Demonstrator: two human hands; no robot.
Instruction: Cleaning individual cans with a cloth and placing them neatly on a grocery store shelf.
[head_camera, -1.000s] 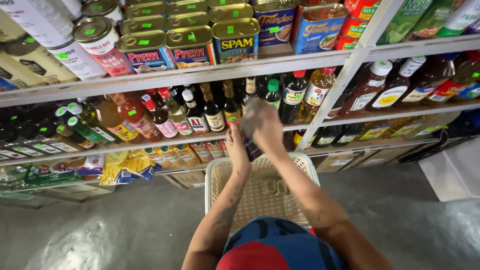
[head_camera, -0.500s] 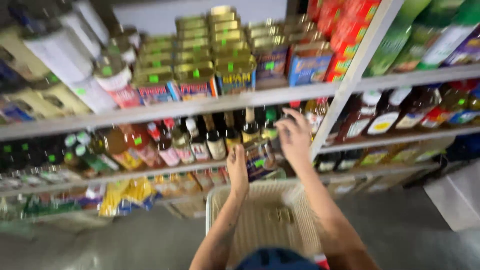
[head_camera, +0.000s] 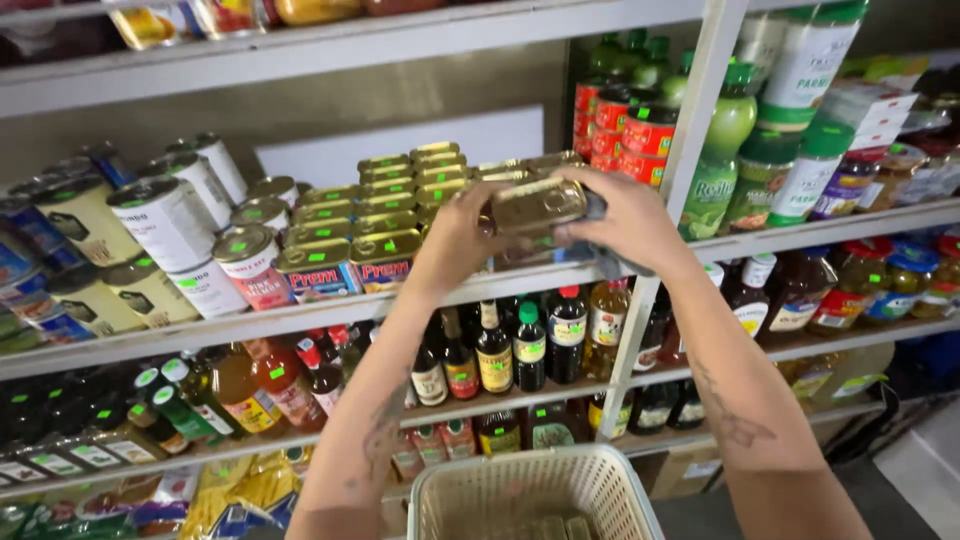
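Both hands are raised to the shelf (head_camera: 300, 320) of stacked tins. Left hand (head_camera: 458, 240) and right hand (head_camera: 622, 215) are clamped together on one gold rectangular tin (head_camera: 538, 205), fingers closed on its two ends. At 6 o'clock below them sits a cream plastic basket (head_camera: 530, 495); sauce bottles (head_camera: 495, 355) stand between.

Your left hand (head_camera: 455, 240) and right hand (head_camera: 625, 215) grip one tin (head_camera: 538, 205) at the shelf (head_camera: 300, 318), above the basket (head_camera: 530, 490).
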